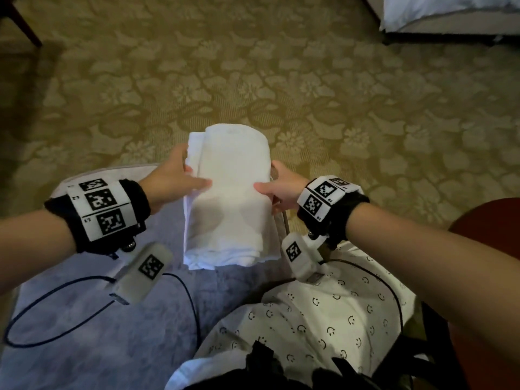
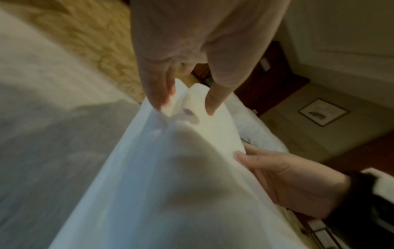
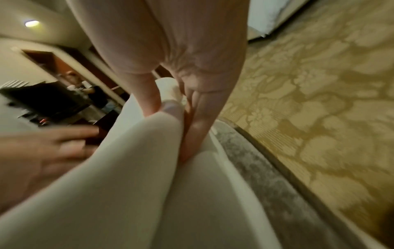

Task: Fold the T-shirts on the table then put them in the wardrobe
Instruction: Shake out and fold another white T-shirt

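A folded white T-shirt (image 1: pixel 229 192) is held between both hands at the far edge of the grey marbled table (image 1: pixel 84 319). My left hand (image 1: pixel 187 175) grips its left side, thumb on top and fingers underneath. On the opposite edge, my right hand (image 1: pixel 270 184) grips in the same way. The left wrist view shows the left hand (image 2: pixel 185 101) pinching the shirt's (image 2: pixel 170 168) layered edge. In the right wrist view the right hand (image 3: pixel 172 118) pinches a fold of the shirt (image 3: pixel 127 185). The shirt's far half juts past the table edge over the carpet.
A black cable (image 1: pixel 56 294) loops across the table. Floral carpet (image 1: pixel 281 80) lies beyond it. A white bed (image 1: pixel 450 12) stands at the far right, a dark chair leg (image 1: pixel 25 26) at the far left, and a red-brown seat (image 1: pixel 492 220) on the right.
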### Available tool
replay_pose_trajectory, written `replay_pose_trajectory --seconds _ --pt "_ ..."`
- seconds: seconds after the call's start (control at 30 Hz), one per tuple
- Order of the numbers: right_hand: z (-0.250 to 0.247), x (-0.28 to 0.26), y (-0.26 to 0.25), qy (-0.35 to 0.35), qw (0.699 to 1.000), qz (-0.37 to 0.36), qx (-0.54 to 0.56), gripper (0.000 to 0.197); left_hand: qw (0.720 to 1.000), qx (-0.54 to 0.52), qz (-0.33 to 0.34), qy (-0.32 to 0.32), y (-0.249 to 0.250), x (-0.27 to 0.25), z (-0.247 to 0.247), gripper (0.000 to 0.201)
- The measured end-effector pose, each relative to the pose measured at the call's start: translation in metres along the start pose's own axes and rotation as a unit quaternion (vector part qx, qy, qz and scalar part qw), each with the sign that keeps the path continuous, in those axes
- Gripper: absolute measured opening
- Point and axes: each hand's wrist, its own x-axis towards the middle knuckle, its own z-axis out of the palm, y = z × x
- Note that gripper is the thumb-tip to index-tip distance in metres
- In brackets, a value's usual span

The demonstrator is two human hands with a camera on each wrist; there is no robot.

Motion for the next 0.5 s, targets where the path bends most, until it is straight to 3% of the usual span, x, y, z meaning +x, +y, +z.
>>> replay_pose_trajectory --seconds 0.1,0.17,0.2,0.27,0.33,0.5 --pt "-0.006 -0.004 -0.005 0.013 0.999 -0.04 -0.026 0.07 0.97 0.178 0.159 0.056 0.012 0.01 -0.001 0.082" --pt "-0.011 -0.003 -0.008 0.023 0.997 -0.053 -0.052 0.07 0.922 0.296 0.251 -0.005 0.022 0.008 0.009 0.091" --pt "-0.013 -0.002 -0.009 0.025 0.996 -0.053 -0.061 0.069 0.897 0.348 0.267 -0.057 0.025 0.007 0.015 0.099" --pt "-0.017 0.001 -0.008 0.035 0.996 -0.04 -0.076 0.066 0.857 0.448 0.211 -0.145 0.021 0.006 0.027 0.117" --pt "-0.019 0.005 -0.005 0.047 0.995 -0.026 -0.081 0.065 0.827 0.508 0.155 -0.186 0.008 0.006 0.035 0.132" --pt "-0.021 0.009 0.005 0.037 0.995 -0.01 -0.089 0.06 0.818 0.53 0.172 -0.141 -0.018 -0.003 0.045 0.138"
